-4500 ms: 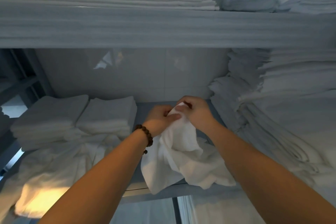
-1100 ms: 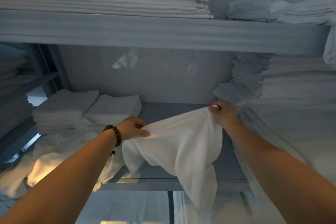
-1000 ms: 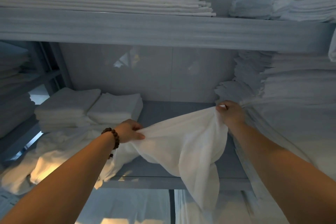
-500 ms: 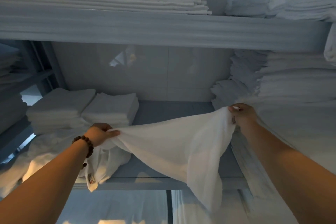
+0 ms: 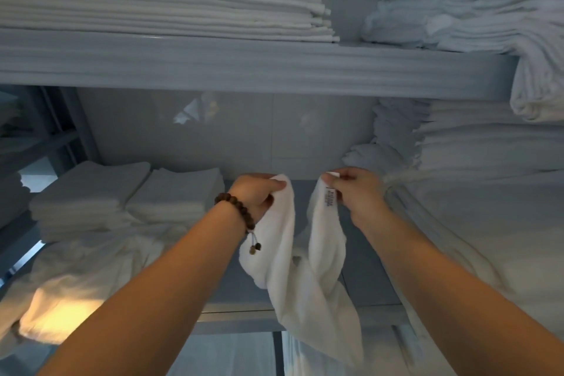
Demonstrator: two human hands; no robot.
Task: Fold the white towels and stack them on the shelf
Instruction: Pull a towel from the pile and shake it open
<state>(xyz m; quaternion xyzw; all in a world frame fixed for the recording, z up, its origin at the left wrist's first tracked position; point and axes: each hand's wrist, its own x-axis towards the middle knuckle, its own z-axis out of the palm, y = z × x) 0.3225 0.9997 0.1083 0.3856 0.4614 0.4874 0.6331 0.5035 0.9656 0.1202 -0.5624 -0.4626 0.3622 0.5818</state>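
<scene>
In the head view, your left hand (image 5: 256,192) is curled round one top corner of the white towel (image 5: 305,278), and your right hand (image 5: 354,189), just beside it, pinches the other corner by the label. The cloth hangs below both hands, in front of the shelf (image 5: 238,319). It looks light, soft and limp, so grip it at the corners and hem, not mid-cloth

Two bare forearms lead to the left hand (image 5: 256,195) and the right hand (image 5: 357,192); just behind the left hand, round the wrist, sits a bracelet (image 5: 235,207) of round, dark brown, wood-like beads; below that wrist a pale cord (image 5: 252,238) hangs from it, ending in two small end beads (image 5: 254,248), one dark, one brassy.
</scene>
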